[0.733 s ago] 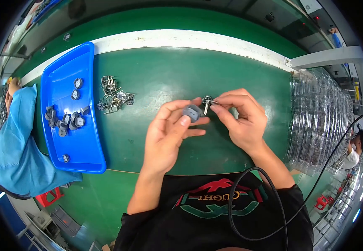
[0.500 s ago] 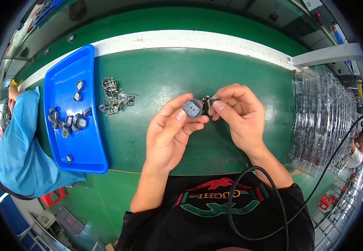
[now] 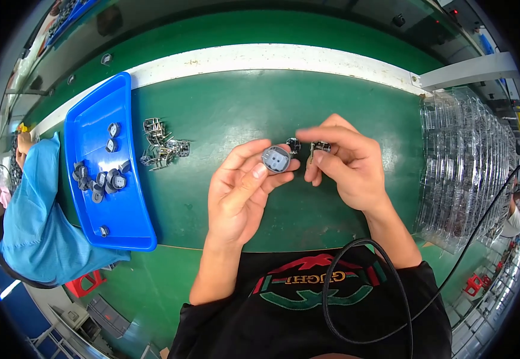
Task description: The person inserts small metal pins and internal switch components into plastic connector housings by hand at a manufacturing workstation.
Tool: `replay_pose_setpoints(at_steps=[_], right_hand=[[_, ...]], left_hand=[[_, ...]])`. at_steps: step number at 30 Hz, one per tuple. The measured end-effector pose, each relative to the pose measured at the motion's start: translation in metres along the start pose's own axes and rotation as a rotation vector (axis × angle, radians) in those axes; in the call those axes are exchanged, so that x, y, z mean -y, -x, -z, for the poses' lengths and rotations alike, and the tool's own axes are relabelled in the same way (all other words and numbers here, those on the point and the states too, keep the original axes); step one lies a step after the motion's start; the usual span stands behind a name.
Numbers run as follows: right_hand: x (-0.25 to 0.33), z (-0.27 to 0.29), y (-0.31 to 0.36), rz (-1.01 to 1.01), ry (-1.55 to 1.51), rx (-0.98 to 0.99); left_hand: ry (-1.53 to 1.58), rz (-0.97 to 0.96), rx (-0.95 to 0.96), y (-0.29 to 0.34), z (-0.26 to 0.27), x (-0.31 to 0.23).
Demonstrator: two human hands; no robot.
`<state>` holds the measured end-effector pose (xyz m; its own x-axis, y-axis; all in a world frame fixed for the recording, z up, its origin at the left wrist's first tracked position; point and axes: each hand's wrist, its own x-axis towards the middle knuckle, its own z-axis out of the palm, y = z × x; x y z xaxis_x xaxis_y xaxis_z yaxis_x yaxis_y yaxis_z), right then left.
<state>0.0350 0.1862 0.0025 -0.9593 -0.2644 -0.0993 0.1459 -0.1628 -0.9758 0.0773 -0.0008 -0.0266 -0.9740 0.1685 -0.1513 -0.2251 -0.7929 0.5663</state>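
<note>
In my left hand (image 3: pixel 237 191), a round grey plastic socket housing (image 3: pixel 276 159) is pinched between thumb and fingers, its face with small holes turned up. My right hand (image 3: pixel 351 161) grips a small electronic circuit board (image 3: pixel 320 147) between thumb and fingers, with the index finger stretched out toward the left. Just beyond the left fingertips shows a small dark round part (image 3: pixel 294 144); whether it is held or lies on the table I cannot tell. To the left, a loose heap of metal-pinned circuit assemblies (image 3: pixel 163 143) lies on the green table (image 3: pixel 230 107).
A blue tray (image 3: pixel 134 200) with several grey housings (image 3: pixel 111 180) stands at the left, beside a person in a blue sleeve (image 3: pixel 38 209). Stacked clear plastic trays (image 3: pixel 460 173) fill the right side. A black cable (image 3: pixel 385 248) loops before my shirt.
My right hand has drawn slightly away from the left, its index finger now extended and the circuit board turned. The left hand keeps the grey housing nearly in place.
</note>
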Motion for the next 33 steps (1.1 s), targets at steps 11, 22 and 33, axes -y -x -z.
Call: replay_pose_setpoints(at_steps=[11, 22, 33], right_hand=[[0.000, -0.008, 0.001, 0.317, 0.213, -0.072], [0.016, -0.018, -0.003, 0.683, 0.723, -0.086], [-0.012, -0.018, -0.010, 0.738, 0.682, 0.056]], left_hand=[[-0.099, -0.078, -0.015, -0.002, -0.004, 0.009], [-0.152, -0.125, 0.003, 0.001, -0.009, 0.010], [-0.495, -0.118, -0.187, 0.007, -0.001, -0.012]])
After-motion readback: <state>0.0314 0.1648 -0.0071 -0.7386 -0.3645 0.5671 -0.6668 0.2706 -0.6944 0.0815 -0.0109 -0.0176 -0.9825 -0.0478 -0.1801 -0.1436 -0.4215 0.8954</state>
